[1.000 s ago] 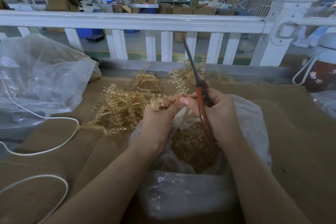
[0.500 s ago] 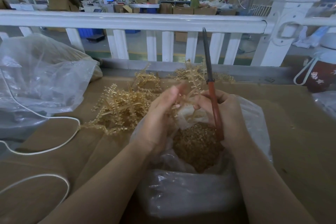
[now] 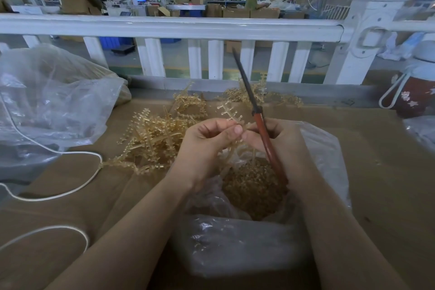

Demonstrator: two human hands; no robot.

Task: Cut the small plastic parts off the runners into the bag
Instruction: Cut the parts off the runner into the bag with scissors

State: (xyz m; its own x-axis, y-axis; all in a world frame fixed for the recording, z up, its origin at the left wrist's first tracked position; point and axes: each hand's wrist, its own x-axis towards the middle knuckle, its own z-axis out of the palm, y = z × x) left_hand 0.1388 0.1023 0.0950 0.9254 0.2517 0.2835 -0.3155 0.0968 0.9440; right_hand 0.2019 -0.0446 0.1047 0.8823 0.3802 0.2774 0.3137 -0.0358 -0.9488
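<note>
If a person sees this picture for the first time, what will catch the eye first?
The two hands at the centre: the left hand pinches an amber runner, the right hand grips red-handled scissors pointing up. Below them an open bag holds cut parts; a pile of runners lies left.

- Translucent amber plastic runners (image 3: 153,139)
- Red-handled, dark-bladed scissors (image 3: 263,129)
- Clear plastic bag (image 3: 324,155) of amber cut parts (image 3: 251,183)
- White railing (image 3: 169,27)
- Dark red flask (image 3: 416,96), white star pattern
- White cord (image 3: 77,186)

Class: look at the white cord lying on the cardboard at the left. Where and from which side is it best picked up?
Grip the white cord at its bend nearest the runner pile, coming from above: it lies flat on bare cardboard there, apart from the empty plastic bag.
</note>
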